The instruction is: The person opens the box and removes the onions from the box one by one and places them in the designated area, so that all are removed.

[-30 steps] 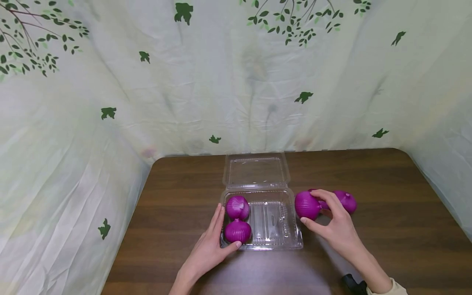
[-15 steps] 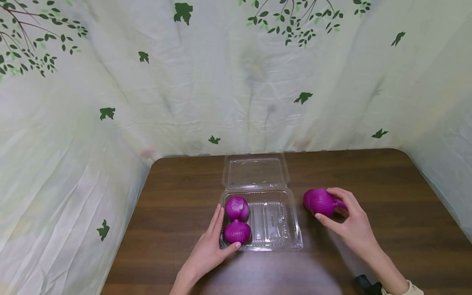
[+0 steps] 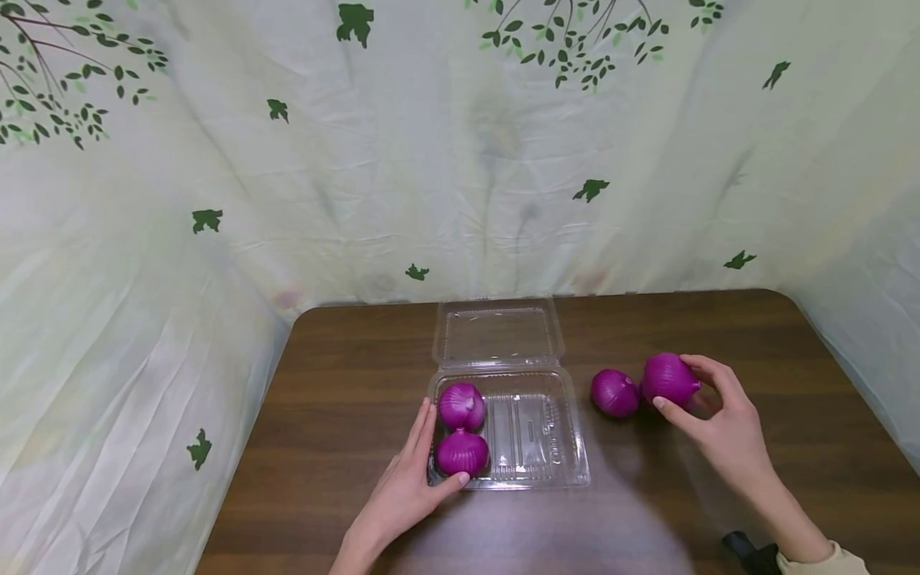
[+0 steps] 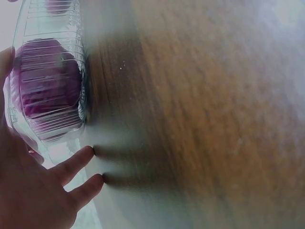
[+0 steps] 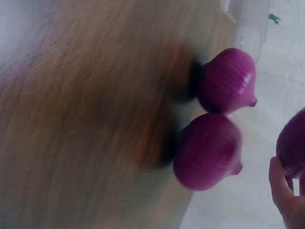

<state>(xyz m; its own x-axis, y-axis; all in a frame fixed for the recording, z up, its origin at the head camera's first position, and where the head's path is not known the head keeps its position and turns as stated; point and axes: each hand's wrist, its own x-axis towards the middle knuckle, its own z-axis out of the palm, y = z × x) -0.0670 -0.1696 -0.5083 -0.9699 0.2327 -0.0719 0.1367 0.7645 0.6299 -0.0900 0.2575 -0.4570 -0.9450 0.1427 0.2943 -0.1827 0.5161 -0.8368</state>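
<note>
My right hand (image 3: 726, 427) grips a purple onion (image 3: 670, 379) between thumb and fingers, held above the table right of the clear plastic clamshell container (image 3: 532, 479). Left of it on the table sits another onion (image 3: 614, 394). The right wrist view shows two table onions side by side, a farther onion (image 5: 228, 81) and a nearer onion (image 5: 207, 152); one is hidden from the head view behind the held onion. Inside the container's left half lie a back onion (image 3: 462, 406) and a front onion (image 3: 463, 453). My left hand (image 3: 406, 483) rests along the container's left wall, thumb at its front rim.
The container's clear lid (image 3: 499, 331) lies folded back toward the table's far edge. Everything stands on a brown wooden table (image 3: 345, 383). A pale curtain (image 3: 431, 160) with printed leaves hangs behind it and at both sides.
My right hand has carried its onion rightward, away from the container's right edge, bringing the left table onion into view. My left hand and the container's two onions have stayed put.
</note>
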